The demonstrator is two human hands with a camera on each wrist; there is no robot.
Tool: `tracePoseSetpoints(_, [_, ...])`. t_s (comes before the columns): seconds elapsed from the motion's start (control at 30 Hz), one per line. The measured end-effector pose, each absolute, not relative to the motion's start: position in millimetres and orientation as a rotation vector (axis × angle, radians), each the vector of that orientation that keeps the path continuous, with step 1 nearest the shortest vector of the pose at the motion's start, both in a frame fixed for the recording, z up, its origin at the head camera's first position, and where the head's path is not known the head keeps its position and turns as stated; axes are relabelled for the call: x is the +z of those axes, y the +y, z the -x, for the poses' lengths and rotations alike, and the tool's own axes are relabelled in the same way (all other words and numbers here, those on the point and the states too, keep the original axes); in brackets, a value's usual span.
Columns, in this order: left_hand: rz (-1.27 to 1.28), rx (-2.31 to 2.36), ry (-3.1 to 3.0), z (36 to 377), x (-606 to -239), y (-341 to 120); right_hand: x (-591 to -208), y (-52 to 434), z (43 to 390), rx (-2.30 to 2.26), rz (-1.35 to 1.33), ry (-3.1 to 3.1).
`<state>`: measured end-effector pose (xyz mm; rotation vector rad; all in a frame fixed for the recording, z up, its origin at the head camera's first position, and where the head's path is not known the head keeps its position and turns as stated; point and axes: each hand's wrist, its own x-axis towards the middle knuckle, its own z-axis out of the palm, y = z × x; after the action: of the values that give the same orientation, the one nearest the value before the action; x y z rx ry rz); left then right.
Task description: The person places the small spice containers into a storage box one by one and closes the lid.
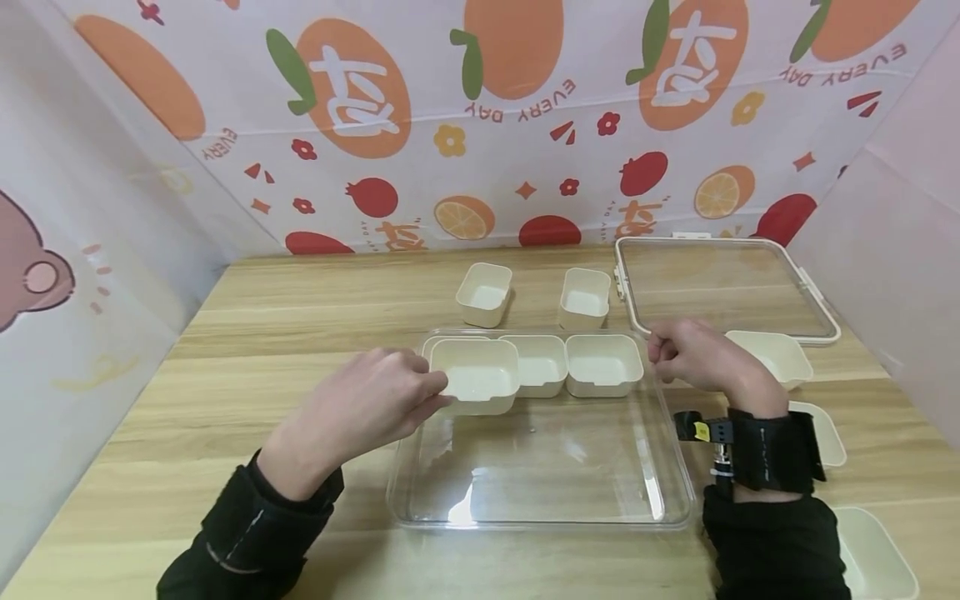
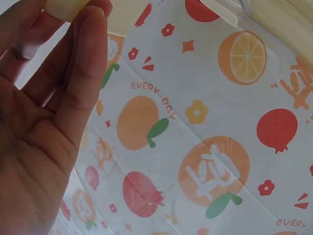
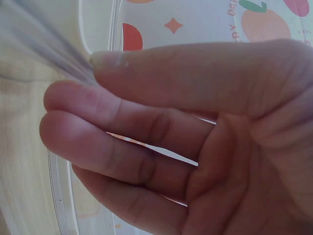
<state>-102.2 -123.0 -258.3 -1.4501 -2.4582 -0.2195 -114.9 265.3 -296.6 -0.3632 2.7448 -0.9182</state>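
Note:
In the head view my left hand [image 1: 367, 400] pinches the left side of a small cream plastic bin [image 1: 476, 375] over the far left of a clear plastic box [image 1: 540, 467]. The left wrist view catches only a corner of that bin [image 2: 63, 9] between thumb and fingers [image 2: 83, 63]. Partly hidden behind it is the rim of another bin. Two more cream bins, a middle one [image 1: 543, 367] and a right one [image 1: 603, 365], line the box's far wall. My right hand [image 1: 697, 358] pinches the box's right rim near the far corner; the right wrist view shows thumb and fingers at the clear edge [image 3: 54, 44].
Two cream bins stand behind the box, a left one [image 1: 484, 293] and a right one [image 1: 585, 297]. A clear lid with a white frame [image 1: 720, 287] lies at the back right. Several cream bins [image 1: 873, 554] sit along the right, partly behind my right arm. Printed cloth [image 1: 525, 150] hangs behind.

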Motion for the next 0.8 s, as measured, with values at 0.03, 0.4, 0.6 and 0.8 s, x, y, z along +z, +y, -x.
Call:
tracePoseSetpoints(0.03, [1.459, -0.210, -2.443, 101.9, -258.4, -122.6, -297.0, 266.1, 114.7, -0.917, 0.361, 2.745])
tracePoseSetpoints(0.4, [1.515, -0.180, -2.342, 96.0, -267.4, -121.5, -298.6, 266.7, 113.2, -0.940, 0.357, 2.732])
tracePoseSetpoints(0.6, [1.519, -0.155, -2.363, 90.6, -270.3, -124.6, -299.8, 265.8, 112.2, -0.947, 0.352, 2.723])
tracePoseSetpoints(0.8, [1.504, -0.102, -2.468, 86.2, -272.4, -129.5, -298.2, 266.9, 114.0, -0.937, 0.355, 2.732])
